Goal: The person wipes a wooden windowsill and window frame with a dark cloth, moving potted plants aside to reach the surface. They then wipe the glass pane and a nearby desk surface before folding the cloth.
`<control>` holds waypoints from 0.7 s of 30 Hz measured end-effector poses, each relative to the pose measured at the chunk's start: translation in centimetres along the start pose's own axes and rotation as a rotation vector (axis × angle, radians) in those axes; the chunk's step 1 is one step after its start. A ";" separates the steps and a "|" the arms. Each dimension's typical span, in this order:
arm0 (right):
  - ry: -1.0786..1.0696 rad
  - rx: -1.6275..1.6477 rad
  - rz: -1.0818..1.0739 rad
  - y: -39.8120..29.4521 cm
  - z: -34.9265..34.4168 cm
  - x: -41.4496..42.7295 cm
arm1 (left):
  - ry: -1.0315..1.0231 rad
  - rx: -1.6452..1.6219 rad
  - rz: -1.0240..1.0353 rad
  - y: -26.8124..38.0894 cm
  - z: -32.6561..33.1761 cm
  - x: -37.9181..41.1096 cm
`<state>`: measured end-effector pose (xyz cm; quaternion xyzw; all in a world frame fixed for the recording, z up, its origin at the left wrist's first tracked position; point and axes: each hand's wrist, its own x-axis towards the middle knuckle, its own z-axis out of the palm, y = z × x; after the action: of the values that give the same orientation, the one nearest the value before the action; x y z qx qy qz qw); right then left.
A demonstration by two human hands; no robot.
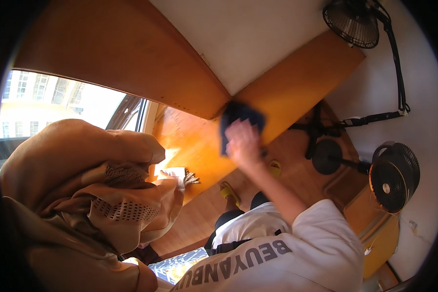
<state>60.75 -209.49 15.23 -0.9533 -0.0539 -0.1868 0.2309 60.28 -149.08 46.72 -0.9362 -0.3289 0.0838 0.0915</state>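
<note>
My right hand (242,142) rests with its fingers spread over a dark blue cloth (253,115), both blurred. Beneath the cloth is an orange-brown wooden surface (200,146), near the corner where a wooden panel (131,47) meets a pale wall. My left hand is out of view. Bunched tan fabric, seemingly a curtain (73,157), fills the left side and could be covering that arm. A small pale bundle with twisted cord ends (191,177) lies on the wood beside this fabric.
A black floor fan (387,186) stands at the right. Another fan (350,25) hangs above on a jointed arm (394,54). Black stand legs (315,127) sit below the wooden surface. Yellow slippers (227,191) are on my feet. A bright window (58,98) lies at the left.
</note>
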 end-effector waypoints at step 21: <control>0.175 -0.396 0.322 37.2 -9.0 10.2 | 0.032 0.187 0.322 13.3 -3.4 0.4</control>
<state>74.23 -246.51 10.91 -0.9565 0.1562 -0.2363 0.0705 69.27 -159.45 46.95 -0.9654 -0.1642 0.1124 0.1687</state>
